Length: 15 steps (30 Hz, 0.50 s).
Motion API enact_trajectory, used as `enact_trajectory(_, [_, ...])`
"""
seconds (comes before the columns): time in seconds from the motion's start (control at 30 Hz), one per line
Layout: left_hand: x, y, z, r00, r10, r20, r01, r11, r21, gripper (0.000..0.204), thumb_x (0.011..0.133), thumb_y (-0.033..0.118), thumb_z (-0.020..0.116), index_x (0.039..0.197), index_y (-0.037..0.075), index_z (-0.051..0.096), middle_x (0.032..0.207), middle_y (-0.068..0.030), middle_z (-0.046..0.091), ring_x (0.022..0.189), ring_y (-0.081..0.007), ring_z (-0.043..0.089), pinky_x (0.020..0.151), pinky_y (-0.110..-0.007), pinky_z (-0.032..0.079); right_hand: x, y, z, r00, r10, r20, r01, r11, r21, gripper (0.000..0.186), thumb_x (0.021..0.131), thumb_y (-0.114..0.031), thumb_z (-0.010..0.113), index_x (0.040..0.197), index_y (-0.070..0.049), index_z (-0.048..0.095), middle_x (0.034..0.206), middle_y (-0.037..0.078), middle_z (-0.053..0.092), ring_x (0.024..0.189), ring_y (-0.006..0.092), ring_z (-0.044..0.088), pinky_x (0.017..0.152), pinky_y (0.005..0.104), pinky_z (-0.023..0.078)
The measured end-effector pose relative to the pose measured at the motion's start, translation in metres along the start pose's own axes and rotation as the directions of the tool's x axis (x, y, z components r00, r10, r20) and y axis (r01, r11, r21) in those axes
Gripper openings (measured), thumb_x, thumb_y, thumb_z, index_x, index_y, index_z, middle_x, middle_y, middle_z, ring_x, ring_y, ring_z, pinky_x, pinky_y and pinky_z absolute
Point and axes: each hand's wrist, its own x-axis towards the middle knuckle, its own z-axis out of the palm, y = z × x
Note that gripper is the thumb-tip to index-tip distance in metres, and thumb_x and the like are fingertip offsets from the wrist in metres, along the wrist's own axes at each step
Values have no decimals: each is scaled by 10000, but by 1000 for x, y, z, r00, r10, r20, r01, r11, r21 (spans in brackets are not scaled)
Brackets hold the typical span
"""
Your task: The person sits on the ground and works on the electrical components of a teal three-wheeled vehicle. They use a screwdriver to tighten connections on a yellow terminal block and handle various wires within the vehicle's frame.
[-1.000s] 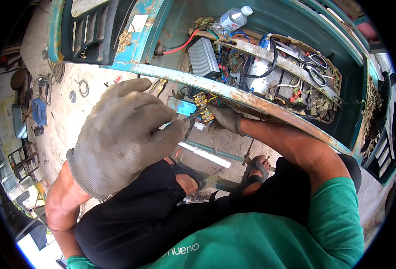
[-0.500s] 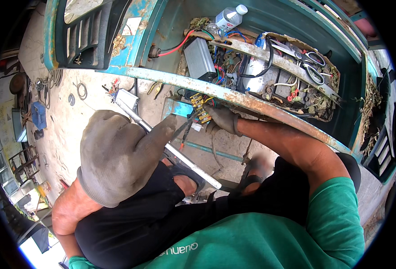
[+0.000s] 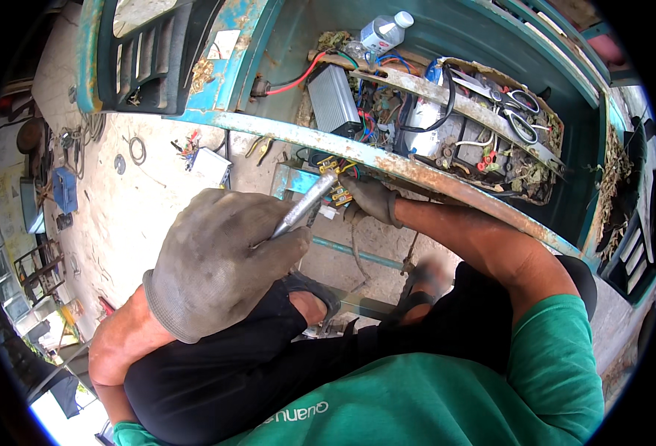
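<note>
My left hand (image 3: 220, 264), in a grey work glove, is closed around a silver metal rod (image 3: 307, 204). The rod slants up and right from the fist, and its far end is in front of a yellow-and-dark terminal block (image 3: 341, 196), partly covering it. I cannot tell whether the two touch. My right hand (image 3: 372, 199), also gloved, reaches in from the right, its fingers closed at the block's right side among thin wires. The block is just below the rusty front rail (image 3: 387, 160) of a teal metal frame.
Inside the teal bay are a finned grey metal box (image 3: 332, 101), a clear bottle (image 3: 386, 32), scissors (image 3: 521, 115) and tangled wires. On the floor to the left lie a silver box (image 3: 210, 168), yellow-handled pliers (image 3: 260, 149) and a blue box (image 3: 64, 189).
My left hand has turned and moved slightly right. The silver rod, which slanted down and right across the fist, now points up at the terminal block. My right hand stays nearly in place.
</note>
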Motion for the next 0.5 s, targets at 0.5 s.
enact_trajectory(0.5, [-2,-5,-9,988,-102,120,120,981,-155,447,724,30,744,1168,53,710,1108,-138,708,997,-310,675,945,-451,531,-11,-9,5,999,-13,-51,14,1000,11,575,1048,-540,403,1225,-16,561,1004,124,698,641,174,686,590,311,605])
